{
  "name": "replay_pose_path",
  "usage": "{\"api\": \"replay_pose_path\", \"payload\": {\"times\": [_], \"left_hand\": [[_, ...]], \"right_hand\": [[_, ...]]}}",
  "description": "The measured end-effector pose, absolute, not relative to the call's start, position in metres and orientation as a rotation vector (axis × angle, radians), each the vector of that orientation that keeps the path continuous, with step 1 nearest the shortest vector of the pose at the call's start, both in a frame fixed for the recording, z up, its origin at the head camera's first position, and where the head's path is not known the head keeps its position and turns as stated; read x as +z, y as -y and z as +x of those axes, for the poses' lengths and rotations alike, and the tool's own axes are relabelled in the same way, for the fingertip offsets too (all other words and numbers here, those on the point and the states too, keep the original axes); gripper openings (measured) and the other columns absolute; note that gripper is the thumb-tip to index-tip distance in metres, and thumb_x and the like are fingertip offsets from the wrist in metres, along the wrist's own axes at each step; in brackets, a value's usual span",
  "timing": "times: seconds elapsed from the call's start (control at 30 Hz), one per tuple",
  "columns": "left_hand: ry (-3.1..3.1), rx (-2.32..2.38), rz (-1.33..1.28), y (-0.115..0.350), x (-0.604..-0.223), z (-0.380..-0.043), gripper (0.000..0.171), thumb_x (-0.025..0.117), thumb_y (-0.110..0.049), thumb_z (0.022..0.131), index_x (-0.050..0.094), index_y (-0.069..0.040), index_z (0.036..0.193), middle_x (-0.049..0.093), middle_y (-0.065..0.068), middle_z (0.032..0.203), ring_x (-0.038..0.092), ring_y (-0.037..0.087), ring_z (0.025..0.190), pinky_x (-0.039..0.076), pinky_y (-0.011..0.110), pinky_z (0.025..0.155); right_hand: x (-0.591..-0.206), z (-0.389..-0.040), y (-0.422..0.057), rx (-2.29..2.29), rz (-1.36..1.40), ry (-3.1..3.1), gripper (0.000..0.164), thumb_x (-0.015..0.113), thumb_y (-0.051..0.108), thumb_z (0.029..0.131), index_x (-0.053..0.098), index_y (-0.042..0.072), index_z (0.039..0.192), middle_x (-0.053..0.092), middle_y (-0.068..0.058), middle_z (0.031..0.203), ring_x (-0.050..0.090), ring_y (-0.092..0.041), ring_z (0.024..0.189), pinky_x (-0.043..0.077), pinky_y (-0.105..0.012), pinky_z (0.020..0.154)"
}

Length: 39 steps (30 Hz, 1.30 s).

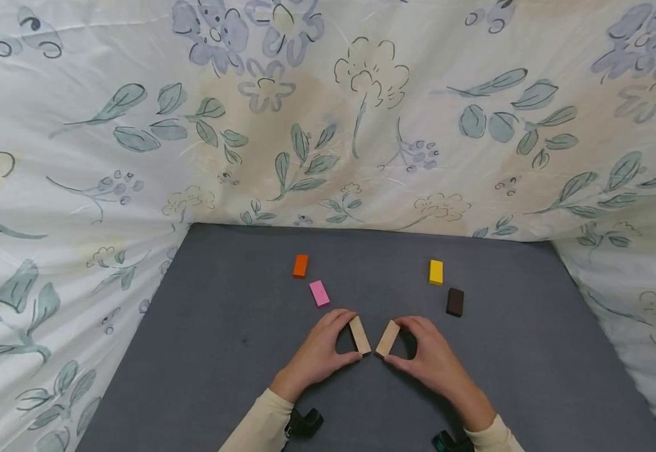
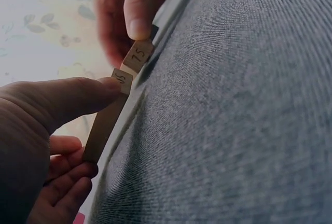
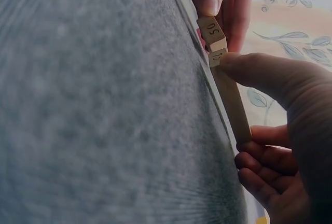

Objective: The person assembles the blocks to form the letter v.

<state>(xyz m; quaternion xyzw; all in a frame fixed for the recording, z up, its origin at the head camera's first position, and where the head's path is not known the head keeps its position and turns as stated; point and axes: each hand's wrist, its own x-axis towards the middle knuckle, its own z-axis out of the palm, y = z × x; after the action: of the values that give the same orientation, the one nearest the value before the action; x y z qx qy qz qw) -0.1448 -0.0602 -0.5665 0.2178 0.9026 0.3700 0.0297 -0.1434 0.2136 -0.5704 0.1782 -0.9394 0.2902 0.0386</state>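
Observation:
My left hand [image 1: 322, 348] pinches a plain wooden block [image 1: 360, 335] by its two ends, thumb on the near end and fingers on the far end. A second wooden block [image 1: 387, 339] is held the same way in my right hand [image 1: 432, 359]. Together the blocks form a V, their near ends close with a small gap between them in the head view. Handwritten dark digits mark the near ends; the left block's end [image 3: 211, 31] seems to read 50. The right block's end [image 2: 138, 55] also bears digits, partly covered by the thumb in the right wrist view.
Beyond the left hand lie an orange block [image 1: 301, 266] and a pink block [image 1: 319, 294]. Yellow [image 1: 435, 272] and dark brown [image 1: 455, 302] blocks lie beyond the right hand. Flowered cloth [image 1: 316, 125] hangs behind and beside the grey table [image 1: 203, 326].

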Motion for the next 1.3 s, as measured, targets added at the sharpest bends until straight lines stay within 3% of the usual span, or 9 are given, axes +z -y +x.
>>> {"api": "replay_pose_path", "payload": {"times": [0.7, 1.3], "left_hand": [[-2.830, 1.063, 0.724, 0.0562, -0.5710, -0.1439, 0.077, 0.091, -0.032, 0.092, 0.056, -0.008, 0.156, 0.055, 0.007, 0.154, 0.052, 0.024, 0.141, 0.044, 0.046, 0.118], [-2.833, 1.044, 0.707, 0.0548, -0.5685, -0.1436, 0.079, 0.091, -0.032, 0.092, 0.055, -0.007, 0.157, 0.055, 0.008, 0.155, 0.052, 0.024, 0.140, 0.044, 0.045, 0.119]], "right_hand": [[-0.5724, -0.1431, -0.2099, 0.850, 0.606, 2.831, 0.068, 0.102, 0.035, 0.076, 0.072, 0.007, 0.131, 0.067, -0.006, 0.125, 0.061, -0.027, 0.114, 0.054, -0.054, 0.097], [-0.5707, -0.1443, -0.2101, 0.865, 0.621, 2.833, 0.068, 0.102, 0.034, 0.077, 0.072, 0.007, 0.132, 0.067, -0.007, 0.127, 0.061, -0.029, 0.118, 0.053, -0.055, 0.100]]}}
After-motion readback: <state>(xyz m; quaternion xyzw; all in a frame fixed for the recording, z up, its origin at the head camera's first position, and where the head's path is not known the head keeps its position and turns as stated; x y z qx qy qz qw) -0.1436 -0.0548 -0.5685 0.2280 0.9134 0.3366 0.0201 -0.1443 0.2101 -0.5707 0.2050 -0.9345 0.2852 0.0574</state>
